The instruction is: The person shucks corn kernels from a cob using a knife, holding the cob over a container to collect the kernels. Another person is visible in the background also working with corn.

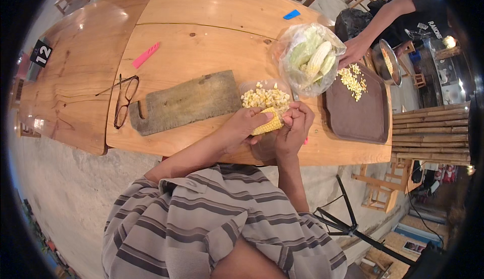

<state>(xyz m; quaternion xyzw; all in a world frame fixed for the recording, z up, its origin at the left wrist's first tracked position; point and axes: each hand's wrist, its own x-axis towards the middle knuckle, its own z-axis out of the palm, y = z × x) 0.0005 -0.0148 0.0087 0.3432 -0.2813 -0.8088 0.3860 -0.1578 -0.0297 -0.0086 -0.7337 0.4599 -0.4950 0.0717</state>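
Note:
My left hand (247,124) grips an ear of yellow corn (267,122), thumb laid along its top. The curled fingers of my right hand (294,125) press on the cob's right end. Both hands are over a clear plastic container (263,150) whose far part holds loose corn kernels (264,96). Just beyond my right fingers a narrow metal blade (295,95) shows, and a bit of pink (306,141) peeks out beside that hand; my hand hides whatever lies between them. To the left of the container lies a worn wooden cutting board (189,103).
A clear bag of corn ears (314,59) stands beyond the container, with a co-worker's hand (353,52) beside it. Right of it is a brown tray (359,116) with kernels, near a metal bowl (387,63). Eyeglasses (126,99), a pink sheath (146,55) and a blue sheath (292,14) lie about.

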